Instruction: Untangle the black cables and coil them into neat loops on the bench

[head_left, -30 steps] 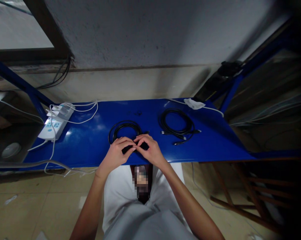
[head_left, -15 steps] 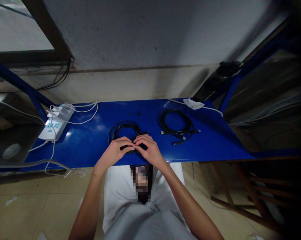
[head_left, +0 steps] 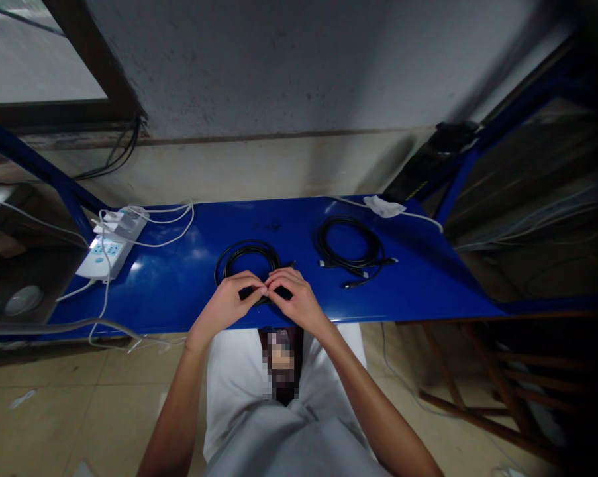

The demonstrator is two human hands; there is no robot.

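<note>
A coil of black cable (head_left: 253,248) lies on the blue table (head_left: 179,291) near its front edge. Over the coil's near side, my left hand (head_left: 234,298) and my right hand (head_left: 295,297) meet fingertip to fingertip, thumbs and fingers pinched together. Whatever sits between the fingertips is too small and covered to make out. One cable end with a plug pokes out just above my right hand. To the right rests a second coil of black cable (head_left: 351,262), its plugs towards the front. Several small black pieces (head_left: 275,226) lie behind the first coil.
On the left of the table is a white power strip (head_left: 112,248) with white cords. A white cord with a white wrapped lump (head_left: 384,207) runs along the back right, beside a black bottle-like object (head_left: 430,162). Blue posts flank the table. A wooden stool (head_left: 472,397) stands below right.
Almost nothing differs; my fingertips have shifted very slightly while staying pinched together over the coil. Both cable coils lie as before.
</note>
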